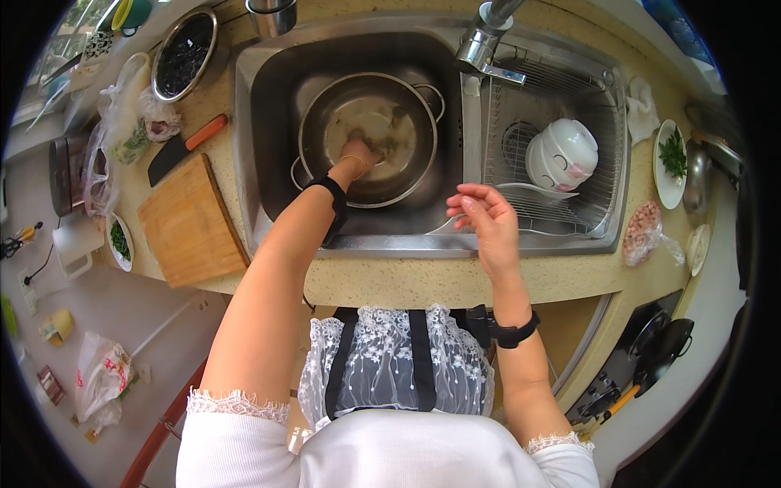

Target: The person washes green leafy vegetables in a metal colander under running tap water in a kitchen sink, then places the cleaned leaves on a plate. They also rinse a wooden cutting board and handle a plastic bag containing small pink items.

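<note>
My left hand (359,152) reaches down into a two-handled stainless steel pot (429,160) that stands in the left sink basin (277,122). Murky water with bits of green lies in the pot, and the fingertips are under it, so whether they hold anything is hidden. Raised over the front edge of the sink, right of the pot, is my right hand (485,216), fingers loosely bent and apart, with nothing in it. Behind it, white bowls (562,155) lie tilted together in a wire drying rack (601,210) over the right basin, near a white spoon or ladle (531,191).
A wooden cutting board (190,226) and a cleaver with an orange handle (206,132) lie left of the sink. The faucet (479,49) rises behind the divider. At right are a plate of greens (670,183), a bag of pinkish diced food (642,235) and a black wok (664,354).
</note>
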The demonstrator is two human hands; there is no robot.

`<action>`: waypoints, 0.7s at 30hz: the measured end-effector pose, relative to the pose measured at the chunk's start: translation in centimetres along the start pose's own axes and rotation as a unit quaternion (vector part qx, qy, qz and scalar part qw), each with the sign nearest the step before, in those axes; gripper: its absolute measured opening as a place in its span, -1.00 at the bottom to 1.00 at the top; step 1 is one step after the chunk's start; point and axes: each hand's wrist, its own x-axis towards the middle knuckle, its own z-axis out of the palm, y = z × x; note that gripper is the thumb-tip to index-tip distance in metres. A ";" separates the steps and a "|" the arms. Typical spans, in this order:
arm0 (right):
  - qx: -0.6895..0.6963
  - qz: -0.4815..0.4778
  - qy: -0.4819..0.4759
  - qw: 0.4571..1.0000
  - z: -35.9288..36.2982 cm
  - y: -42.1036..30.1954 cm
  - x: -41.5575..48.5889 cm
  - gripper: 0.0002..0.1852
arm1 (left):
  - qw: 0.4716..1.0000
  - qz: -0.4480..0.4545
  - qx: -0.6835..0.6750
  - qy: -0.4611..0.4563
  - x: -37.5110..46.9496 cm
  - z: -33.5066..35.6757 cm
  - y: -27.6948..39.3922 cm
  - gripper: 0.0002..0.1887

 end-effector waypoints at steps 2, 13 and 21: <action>0.002 0.004 0.032 0.999 -1.0 -0.1 -0.1 -0.80 | 0.999 -0.014 -0.040 -0.017 0.6 0.7 0.8 -0.54; 0.028 0.012 0.053 0.998 -3.0 1.0 -1.2 -0.81 | 0.990 0.044 -0.049 0.128 1.5 3.7 5.8 -0.68; 0.025 0.000 0.054 0.998 -3.3 0.2 -1.0 -0.79 | 0.991 0.078 -0.042 0.097 1.9 5.5 7.8 -0.82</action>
